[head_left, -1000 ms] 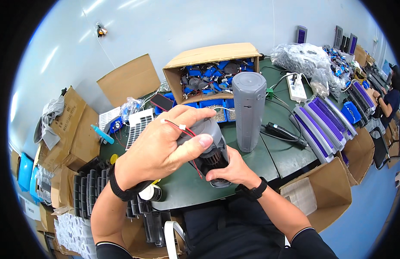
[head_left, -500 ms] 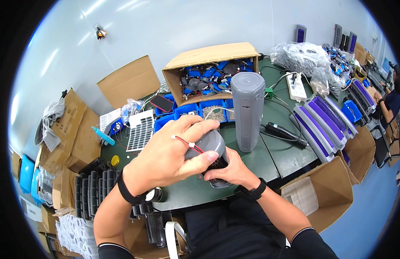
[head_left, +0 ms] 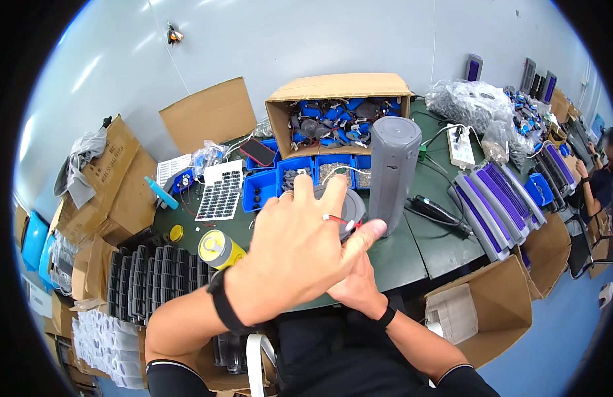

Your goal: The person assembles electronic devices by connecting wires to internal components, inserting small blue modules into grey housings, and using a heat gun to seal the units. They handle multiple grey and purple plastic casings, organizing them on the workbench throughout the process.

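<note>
Over the front edge of the table, my left hand (head_left: 303,241) curves across the top of a round grey cap (head_left: 353,206), its fingers and thumb about the rim. A thin red wire with a white connector (head_left: 339,223) sticks up between the index finger and thumb. From below, my right hand (head_left: 358,286) grips the body under the cap; my left hand hides most of that body. Just beyond stands a tall grey housing (head_left: 391,175), upright on the green table (head_left: 412,248).
A yellow-and-grey bottle (head_left: 219,249) stands beside my left wrist. Blue bins (head_left: 294,173) of small parts line up before a cardboard box (head_left: 339,85) of blue and grey parts. Purple-and-grey panels (head_left: 498,198) lean at right. An open carton (head_left: 505,298) sits by my right arm.
My left hand has swung further over the cap, covering more of the body below. The yellow-and-grey bottle, mostly behind my left arm before, now shows. The view has shifted slightly.
</note>
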Demonstrator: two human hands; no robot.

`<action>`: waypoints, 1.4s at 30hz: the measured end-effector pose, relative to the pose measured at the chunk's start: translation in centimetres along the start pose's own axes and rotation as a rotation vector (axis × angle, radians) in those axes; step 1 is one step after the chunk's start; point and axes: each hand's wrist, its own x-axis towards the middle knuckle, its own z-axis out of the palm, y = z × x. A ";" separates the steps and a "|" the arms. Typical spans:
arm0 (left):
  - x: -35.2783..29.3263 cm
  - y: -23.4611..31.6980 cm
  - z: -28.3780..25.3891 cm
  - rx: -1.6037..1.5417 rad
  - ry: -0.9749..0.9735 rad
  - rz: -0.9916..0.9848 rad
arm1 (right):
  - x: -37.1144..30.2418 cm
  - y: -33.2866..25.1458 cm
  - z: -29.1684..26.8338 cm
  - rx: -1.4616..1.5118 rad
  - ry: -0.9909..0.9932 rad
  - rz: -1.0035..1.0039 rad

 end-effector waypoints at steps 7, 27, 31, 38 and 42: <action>3.7 -5.8 1.1 -0.546 -0.096 0.334 | 4.4 -1.0 -5.6 0.520 -0.655 0.371; -0.3 -6.9 6.1 -1.180 0.294 -0.070 | -0.1 0.9 -3.8 0.774 -0.665 0.409; -3.4 -5.8 10.9 -1.177 0.223 -0.246 | -3.0 -0.9 -2.3 0.972 -0.737 0.604; -3.7 -10.4 16.2 -0.894 0.110 -0.501 | 1.1 -0.9 -6.8 0.011 0.318 0.223; -2.7 -10.8 19.2 -0.811 -0.021 -0.541 | 6.7 2.4 -7.6 -0.466 0.461 0.019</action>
